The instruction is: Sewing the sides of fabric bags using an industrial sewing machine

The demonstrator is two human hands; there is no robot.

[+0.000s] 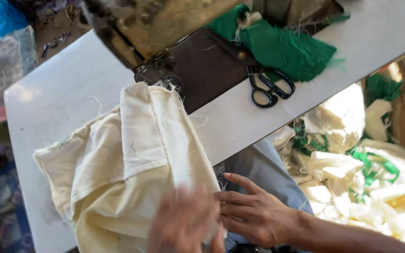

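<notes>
Cloth, cream-coloured and folded in several layers, lies on the white table at the near left, its far end reaching up to the foot of the sewing machine. Frayed threads show along its edges. The near end of the cloth hangs over the table edge toward the person.

Left hand is at the near edge of the view, blurred, lying on top of the near end of the cloth. Its fingers appear spread flat on the fabric; whether they pinch it cannot be told.

Right hand is just right of the left hand, fingers extended and pointing left, tips touching the cloth's right edge. It is open, gripping nothing. The two hands are just beside each other, and the bulk of the cloth lies far and left of both.

Black scissors lie on the table to the far right of the cloth, well apart from both hands. A heap of green fabric sits just beyond the scissors, beside the machine. A dark brown plate lies under the machine head.

To the right, below table level, is a pile of cream and green pieces. A grey-blue trouser leg shows between the table and the pile.
</notes>
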